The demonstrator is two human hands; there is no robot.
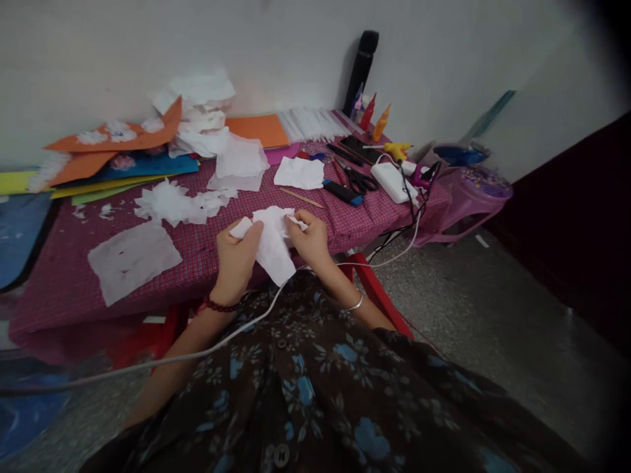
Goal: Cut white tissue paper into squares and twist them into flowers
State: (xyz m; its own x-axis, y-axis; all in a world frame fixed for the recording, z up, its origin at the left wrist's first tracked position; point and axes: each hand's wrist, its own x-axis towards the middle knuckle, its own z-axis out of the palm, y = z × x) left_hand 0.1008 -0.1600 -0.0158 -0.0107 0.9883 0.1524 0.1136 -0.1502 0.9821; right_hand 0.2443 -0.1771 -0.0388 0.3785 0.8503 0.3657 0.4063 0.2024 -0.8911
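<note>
A crumpled piece of white tissue paper (273,244) hangs between my two hands at the table's front edge. My left hand (237,253) pinches its left side, thumb on top, and a folded bit sticks out past the fingers. On the other side my right hand (309,238) grips the paper between thumb and fingers. Just beyond lie a flat white tissue piece (299,173) and a thin wooden stick (302,197). Torn, ruffled tissue (170,202) sits to the left, with a flat tissue sheet (134,257) nearer me.
Black scissors (359,179), a white box-shaped device (394,182) and a yellow glue gun (398,150) lie to the right. Coloured sheets (123,172) are piled at the back left. A white cable (231,336) crosses my lap. A pink stool (458,207) stands right of the table.
</note>
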